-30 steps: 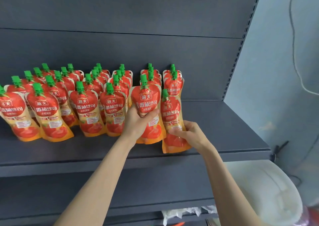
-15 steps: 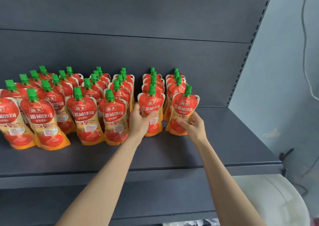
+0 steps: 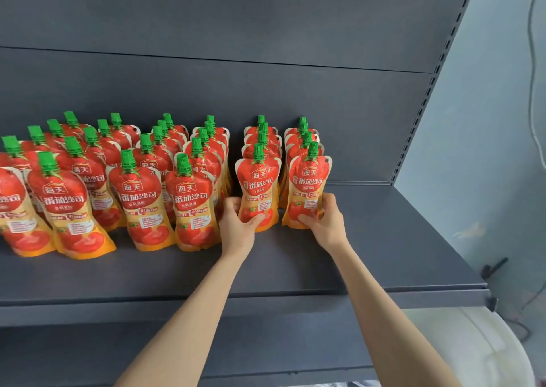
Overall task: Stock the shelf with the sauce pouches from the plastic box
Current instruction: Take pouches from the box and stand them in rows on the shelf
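Note:
Red and orange sauce pouches with green caps stand in several rows on the dark grey shelf point(image 3: 369, 253). My left hand point(image 3: 236, 224) grips the lower part of the front pouch point(image 3: 259, 179) of the second row from the right. My right hand point(image 3: 323, 221) grips the bottom of the front pouch point(image 3: 310, 179) of the rightmost row. Both pouches stand upright on the shelf, close in front of the pouches behind them. The plastic box is not visible.
More pouch rows point(image 3: 133, 194) fill the shelf to the left. The shelf's right part lies bare up to the slotted upright point(image 3: 425, 97). A white rounded object point(image 3: 484, 348) sits below at the lower right. A pale wall point(image 3: 487, 120) is on the right.
Both hands pushed their pouches back from the shelf's front into line behind; the right pouch went from tilted to upright. The camera view shifted up slightly.

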A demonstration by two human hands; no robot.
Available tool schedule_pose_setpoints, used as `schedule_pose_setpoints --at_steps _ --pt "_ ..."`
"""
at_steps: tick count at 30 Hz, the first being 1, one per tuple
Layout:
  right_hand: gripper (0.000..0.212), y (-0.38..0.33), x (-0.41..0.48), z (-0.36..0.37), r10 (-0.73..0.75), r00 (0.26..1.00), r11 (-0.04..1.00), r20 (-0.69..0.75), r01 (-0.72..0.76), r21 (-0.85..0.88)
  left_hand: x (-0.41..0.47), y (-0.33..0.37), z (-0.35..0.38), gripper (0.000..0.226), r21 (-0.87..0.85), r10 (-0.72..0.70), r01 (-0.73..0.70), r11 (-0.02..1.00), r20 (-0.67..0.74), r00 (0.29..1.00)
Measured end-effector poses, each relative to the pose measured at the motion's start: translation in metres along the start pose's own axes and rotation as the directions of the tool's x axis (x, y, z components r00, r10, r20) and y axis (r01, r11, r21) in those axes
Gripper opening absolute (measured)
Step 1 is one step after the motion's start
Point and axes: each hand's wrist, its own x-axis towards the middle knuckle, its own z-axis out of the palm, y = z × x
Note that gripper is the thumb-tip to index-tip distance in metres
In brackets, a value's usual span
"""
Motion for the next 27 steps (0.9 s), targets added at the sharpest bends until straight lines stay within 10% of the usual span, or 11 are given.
schedule_pose_setpoints --at_steps 27 --pt "0.048 0.0040 0.0037 0.0087 0.014 1.000 0.972 0.000 -0.014 -0.234 0.0084 -0.0040 0.0036 0.050 0.123 0.031 -0.039 0.992 0.069 0.997"
